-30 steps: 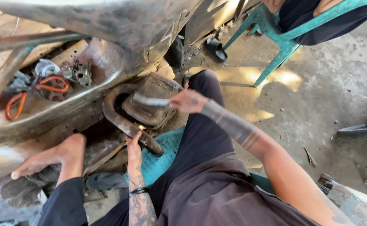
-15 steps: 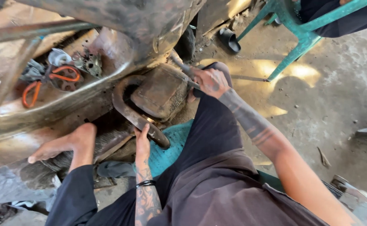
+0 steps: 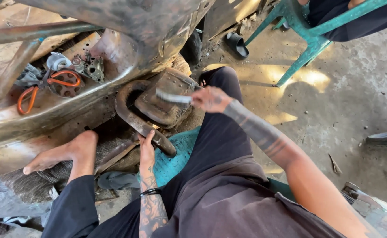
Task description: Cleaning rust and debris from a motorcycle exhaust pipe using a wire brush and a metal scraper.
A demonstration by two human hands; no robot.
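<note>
While the right hand (image 3: 211,99) grips one flat grey tool (image 3: 172,97), fingers wrapped about its handle end, the blade lies across the top of a rusty metal part (image 3: 165,103) that sits under the big metal body (image 3: 127,26). What kind of tool it is cannot be told; it is blurred. One left hand (image 3: 147,147) rests with fingers straight and close together against the curved bracket (image 3: 134,117) that loops round that part; it presses flat and clasps nothing. The bracket's lower end reaches a teal mat (image 3: 176,152), which is mostly covered by the dark trouser leg (image 3: 215,136).

One bare foot (image 3: 63,154) is planted to the left on a worn, fibrous surface; the other foot is out of sight. A grey sandal (image 3: 118,180) lies below it, half hidden by the knee. One black band (image 3: 150,192) circles the left wrist.

On the ledge to the left lie one pair of orange-handled pliers (image 3: 48,86), one roll of pale tape (image 3: 57,61) and one small grey metal casting (image 3: 92,67); smaller bits around them are too cluttered to count. Two rusty bars (image 3: 21,53) cross in front. At the top, one black sandal (image 3: 237,44) lies on the concrete, and one teal chair (image 3: 310,39) is cut off by the edge, with a seated person's dark clothing just showing.
</note>
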